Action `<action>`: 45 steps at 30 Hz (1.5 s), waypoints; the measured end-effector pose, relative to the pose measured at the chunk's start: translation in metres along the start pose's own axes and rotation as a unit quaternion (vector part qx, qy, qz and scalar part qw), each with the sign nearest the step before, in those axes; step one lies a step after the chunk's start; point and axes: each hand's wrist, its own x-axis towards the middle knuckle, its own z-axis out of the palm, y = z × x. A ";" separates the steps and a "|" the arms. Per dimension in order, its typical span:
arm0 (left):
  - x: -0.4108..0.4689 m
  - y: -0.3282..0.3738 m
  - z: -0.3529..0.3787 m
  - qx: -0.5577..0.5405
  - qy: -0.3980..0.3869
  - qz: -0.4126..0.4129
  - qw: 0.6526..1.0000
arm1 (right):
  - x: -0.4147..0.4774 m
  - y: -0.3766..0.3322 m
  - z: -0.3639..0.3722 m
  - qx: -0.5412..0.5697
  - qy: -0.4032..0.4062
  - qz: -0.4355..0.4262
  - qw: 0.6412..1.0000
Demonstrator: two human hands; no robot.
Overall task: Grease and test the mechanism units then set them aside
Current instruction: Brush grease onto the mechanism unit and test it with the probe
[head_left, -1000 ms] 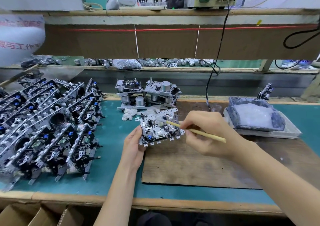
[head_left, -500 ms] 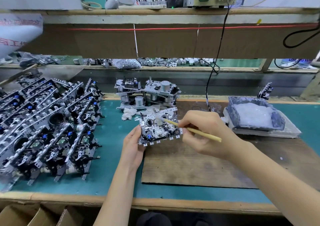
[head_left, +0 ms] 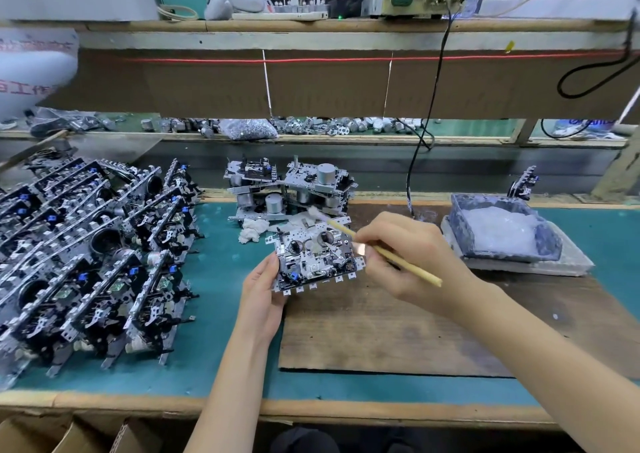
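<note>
mechanism unit point(head_left: 317, 260) sits tilted toward the person, just over the wood board point(head_left: 381, 331) on the desk point(head_left: 221, 279). left hand point(head_left: 261, 296) grips its left edge. right hand point(head_left: 412, 262) pinches a grease swab stick point(head_left: 422, 274), tip near the unit's far edge. prob light, stiff stamped metal w/ sharp tabs; inner levers look fragile & greasy, so hold by the frame edges only.
</note>
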 end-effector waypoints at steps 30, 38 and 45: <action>-0.001 0.001 0.007 -0.048 -0.004 -0.034 0.998 | -0.033 0.013 0.023 0.059 -0.241 0.315 0.916; -0.002 0.001 0.003 -0.078 -0.039 -0.027 0.996 | -0.010 -0.027 0.114 0.373 -0.005 0.449 0.812; 0.000 0.000 0.001 -0.095 -0.083 -0.026 0.992 | -0.001 -0.037 0.125 0.378 0.128 0.433 0.809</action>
